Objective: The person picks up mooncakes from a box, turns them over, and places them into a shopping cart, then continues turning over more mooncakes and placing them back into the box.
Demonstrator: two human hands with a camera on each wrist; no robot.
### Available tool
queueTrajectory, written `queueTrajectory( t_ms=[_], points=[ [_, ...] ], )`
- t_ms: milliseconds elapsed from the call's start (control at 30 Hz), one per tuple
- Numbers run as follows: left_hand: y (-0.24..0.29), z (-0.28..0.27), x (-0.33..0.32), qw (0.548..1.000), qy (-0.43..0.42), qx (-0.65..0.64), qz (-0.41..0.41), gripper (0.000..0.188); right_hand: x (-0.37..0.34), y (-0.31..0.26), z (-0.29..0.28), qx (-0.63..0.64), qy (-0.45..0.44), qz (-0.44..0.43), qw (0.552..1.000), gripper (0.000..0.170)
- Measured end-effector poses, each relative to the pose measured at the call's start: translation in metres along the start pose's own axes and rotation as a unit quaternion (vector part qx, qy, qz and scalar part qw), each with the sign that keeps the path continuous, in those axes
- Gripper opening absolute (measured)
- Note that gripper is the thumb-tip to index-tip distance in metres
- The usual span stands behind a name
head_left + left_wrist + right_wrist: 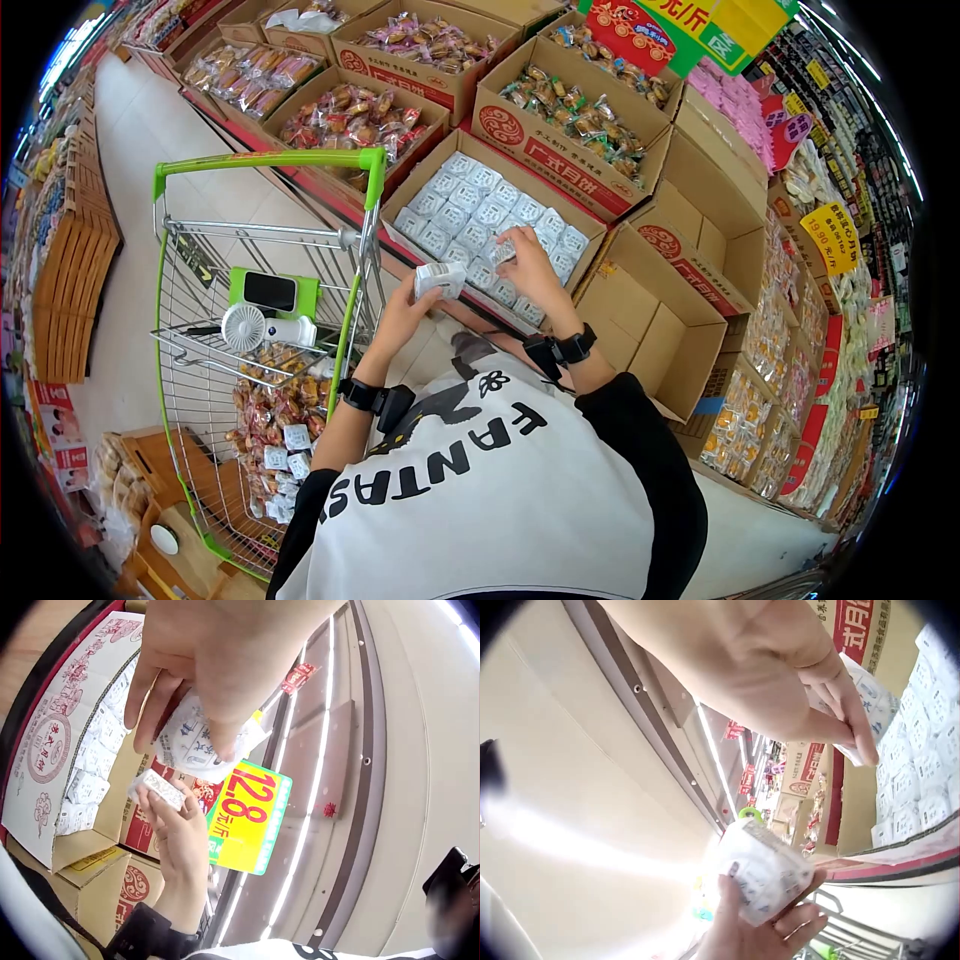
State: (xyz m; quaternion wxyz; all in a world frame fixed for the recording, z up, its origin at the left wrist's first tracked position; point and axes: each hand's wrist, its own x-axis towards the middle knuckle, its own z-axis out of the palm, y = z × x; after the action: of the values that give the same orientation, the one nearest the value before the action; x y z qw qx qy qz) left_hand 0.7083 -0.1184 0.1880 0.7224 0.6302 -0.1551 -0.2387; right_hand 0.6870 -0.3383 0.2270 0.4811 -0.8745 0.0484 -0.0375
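White lettered shirt (480,520) nearest; left fingers (799,919) curl round a white mooncake packet (769,870), right fingers (859,727) pinch another packet (166,790).

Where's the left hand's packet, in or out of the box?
Out. The right wrist view shows the left hand gripping the packet, apart from the box.

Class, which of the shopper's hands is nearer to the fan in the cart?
Left. The left hand grips a packet beside the cart, on the fan's side; the right hand is farther off, by the box, holding another packet.
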Motion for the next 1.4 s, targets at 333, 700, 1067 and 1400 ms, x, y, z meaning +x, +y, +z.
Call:
queueTrajectory(
  t_ms=[333,700,1067,1400],
  points=[
    [0.019,0.001,-0.009,0.997,-0.014,-0.071,-0.026,0.029,-0.005,0.036,-0.01,-0.243,-0.097,0.105,0.959,0.033],
    [0.042,-0.001,-0.016,0.994,0.034,-0.081,-0.067,0.035,-0.001,0.005,-0.014,0.382,-0.264,0.188,0.865,0.031],
    [0.053,-0.002,-0.027,0.994,0.048,-0.091,-0.038,0.034,-0.005,-0.022,-0.004,0.427,-0.137,0.118,0.886,0.051],
    [0.056,-0.007,-0.041,0.992,0.091,-0.086,-0.026,0.037,-0.008,-0.076,0.018,0.285,-0.238,-0.061,0.926,0.037]
  ],
)
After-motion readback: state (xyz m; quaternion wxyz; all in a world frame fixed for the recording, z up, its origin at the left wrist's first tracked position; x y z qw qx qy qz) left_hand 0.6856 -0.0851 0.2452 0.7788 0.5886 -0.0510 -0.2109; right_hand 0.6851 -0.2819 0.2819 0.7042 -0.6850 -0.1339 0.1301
